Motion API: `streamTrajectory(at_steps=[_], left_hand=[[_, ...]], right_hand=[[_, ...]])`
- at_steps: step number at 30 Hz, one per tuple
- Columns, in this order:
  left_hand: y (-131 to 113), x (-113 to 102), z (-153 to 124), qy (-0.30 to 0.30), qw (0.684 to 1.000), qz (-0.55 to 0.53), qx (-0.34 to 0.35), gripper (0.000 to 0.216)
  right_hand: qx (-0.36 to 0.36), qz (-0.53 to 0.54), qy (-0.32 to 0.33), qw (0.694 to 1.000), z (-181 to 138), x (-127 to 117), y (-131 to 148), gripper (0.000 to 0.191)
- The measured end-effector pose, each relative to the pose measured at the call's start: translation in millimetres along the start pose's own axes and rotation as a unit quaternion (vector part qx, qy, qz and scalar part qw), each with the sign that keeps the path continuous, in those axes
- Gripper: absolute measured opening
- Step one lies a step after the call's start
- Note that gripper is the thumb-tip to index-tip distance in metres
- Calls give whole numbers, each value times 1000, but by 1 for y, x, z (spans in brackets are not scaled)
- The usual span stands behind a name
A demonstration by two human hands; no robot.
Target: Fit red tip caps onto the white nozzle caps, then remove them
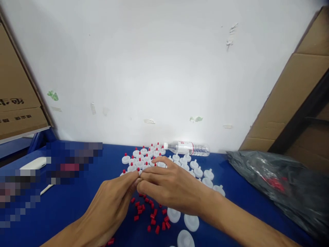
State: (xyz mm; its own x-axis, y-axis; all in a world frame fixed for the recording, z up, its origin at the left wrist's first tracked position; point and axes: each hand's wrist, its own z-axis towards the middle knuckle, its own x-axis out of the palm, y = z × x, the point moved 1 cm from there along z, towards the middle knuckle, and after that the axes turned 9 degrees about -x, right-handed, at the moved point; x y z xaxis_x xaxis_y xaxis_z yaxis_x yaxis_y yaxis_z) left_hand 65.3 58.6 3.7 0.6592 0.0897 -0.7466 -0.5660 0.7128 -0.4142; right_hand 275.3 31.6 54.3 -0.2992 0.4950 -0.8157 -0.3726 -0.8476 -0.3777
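Observation:
My left hand [110, 197] and my right hand [172, 181] meet fingertip to fingertip above the middle of the blue table. Both are closed in a pinch, and whatever lies between the fingers is hidden. Behind them stand several white spouted lids with small red caps on their spouts [139, 164]. To the right are several white lids with bare spouts [208, 174], some partly covered by my right hand. Several loose red caps [153, 222] are scattered below my hands. Nearer to me, a few translucent white lids [191, 222] lie on the table.
A clear plastic bottle [186, 148] lies on its side against the white wall [164, 68]. At right is a dark plastic bag [290, 195] with something red inside. Cardboard boxes [20, 79] rise at left and right. Blurred items, including a white one [33, 163], sit at left.

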Motion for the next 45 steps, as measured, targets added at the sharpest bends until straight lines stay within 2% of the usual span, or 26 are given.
streamTrajectory(at_steps=[3, 6, 7, 9, 12, 16, 22, 29, 34, 40, 45], left_hand=[[-4, -4, 0, -22, 999, -17, -43, 38], [-5, -7, 1, -34, 995, -30, -92, 43], [-5, -7, 1, -32, 994, -28, -96, 44], [-4, -6, 1, -28, 995, -20, -93, 43], [-4, -3, 0, -15, 997, 1, -82, 40], [-6, -1, -2, -4, 997, 33, -65, 32], [-4, 4, 0, 0, 997, 60, -58, 24], [8, 10, -3, 24, 996, 57, -60, 20], [14, 15, -3, 41, 996, 56, -64, 19], [9, 14, -4, 60, 994, 57, -65, 22], [2, 13, -4, 82, 995, 45, -38, 24]], right_hand=[[18, -23, -23, 999, -9, 0, -12, 28], [104, -31, -35, 993, -32, 3, -36, 24], [143, -30, -35, 989, -40, 5, -45, 19], [209, -23, -22, 978, -56, 10, -59, 22], [253, 0, 19, 967, -72, 19, -71, 30], [262, 34, 69, 962, -82, 28, -73, 34], [269, 72, 101, 955, -85, 29, -74, 33], [295, 98, 96, 946, -75, 12, -77, 27], [300, 151, 145, 931, -67, 3, -70, 20], [313, 183, 142, 921, -58, -7, -64, 23], [296, 242, 161, 910, -56, -10, -61, 24]])
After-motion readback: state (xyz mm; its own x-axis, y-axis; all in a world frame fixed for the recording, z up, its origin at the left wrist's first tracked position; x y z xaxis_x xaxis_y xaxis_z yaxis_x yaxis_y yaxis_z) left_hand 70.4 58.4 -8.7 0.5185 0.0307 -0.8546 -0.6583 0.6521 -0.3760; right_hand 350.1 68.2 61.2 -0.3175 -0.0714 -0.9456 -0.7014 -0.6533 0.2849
